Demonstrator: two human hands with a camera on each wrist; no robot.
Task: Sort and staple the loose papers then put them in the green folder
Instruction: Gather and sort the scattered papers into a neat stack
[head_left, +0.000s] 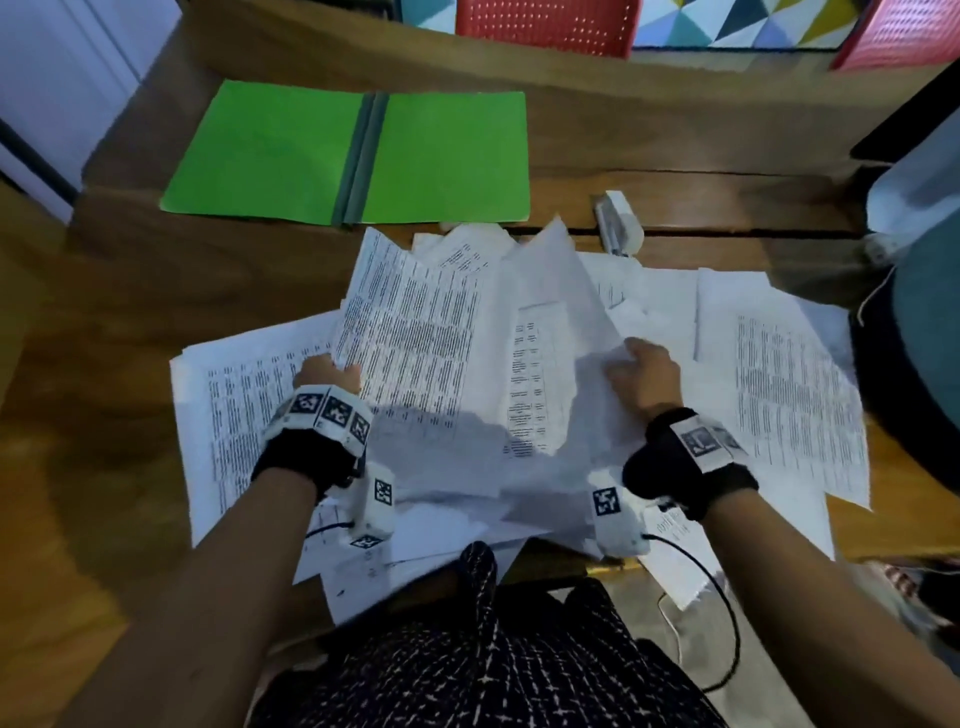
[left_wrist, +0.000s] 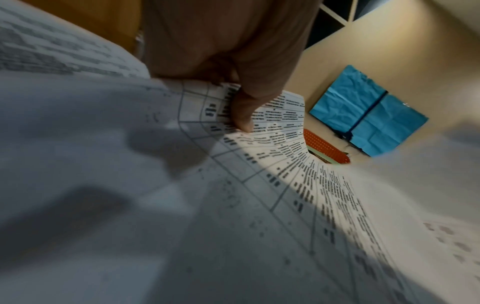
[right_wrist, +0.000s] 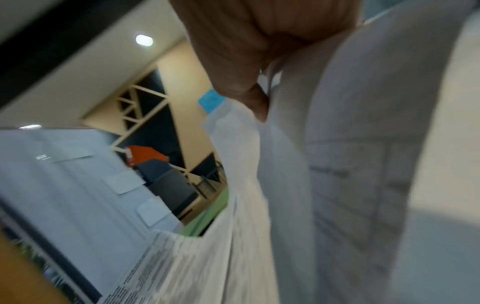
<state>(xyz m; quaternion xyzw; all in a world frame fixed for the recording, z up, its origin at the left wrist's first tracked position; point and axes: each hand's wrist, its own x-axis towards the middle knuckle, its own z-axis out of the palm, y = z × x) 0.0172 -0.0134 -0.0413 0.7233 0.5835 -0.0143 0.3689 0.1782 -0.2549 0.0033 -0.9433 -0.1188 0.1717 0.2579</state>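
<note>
The loose papers (head_left: 519, 374) are light, limp sheets that bend and slide over one another, so they are probably best pinched at an edge and squared against the bench (head_left: 156, 291) before stapling. They lie scattered across the bench right in front of the person. The left hand (head_left: 327, 374) pinches the lower edge of a raised printed sheet (head_left: 415, 322), thumb on top. The right hand (head_left: 644, 374) grips the edge of other lifted sheets. The green folder (head_left: 353, 156) lies open beyond the pile, the stapler (head_left: 621, 223) just beside it to the right.

Printed papers (head_left: 415, 332): text blurred, unreadable
</note>
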